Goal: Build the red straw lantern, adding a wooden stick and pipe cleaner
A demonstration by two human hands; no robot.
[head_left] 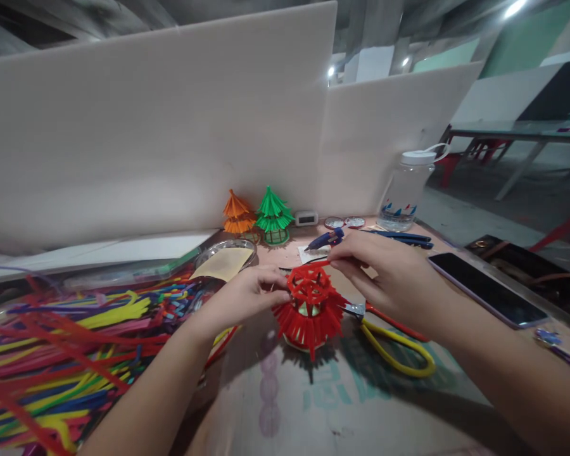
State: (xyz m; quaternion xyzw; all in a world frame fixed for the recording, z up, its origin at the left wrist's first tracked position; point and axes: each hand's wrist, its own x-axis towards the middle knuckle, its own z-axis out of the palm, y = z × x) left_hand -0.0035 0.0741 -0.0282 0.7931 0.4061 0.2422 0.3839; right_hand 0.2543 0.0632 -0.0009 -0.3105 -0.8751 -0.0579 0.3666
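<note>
Centrally, the red pipe-cleaner pavilion point(308, 310) sits at mid-frame on the table point(313, 405). The left hand point(247, 294) pinches its roof rim, apparently to steady it. The right hand point(389, 278) pinches a red strand point(320, 263) at the roof top. Yellow-handled scissors point(399, 351) lie just right, within reach.

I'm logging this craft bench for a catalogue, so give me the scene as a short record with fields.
work piece: red pipe-cleaner model, fringed roof shape
grips: left hand pinches its top rim; right hand pinches a red strand at its top
left: pile of coloured pipe cleaners
right: yellow-handled scissors, phone
behind: orange model, green model, blue glue gun, water bottle
</note>
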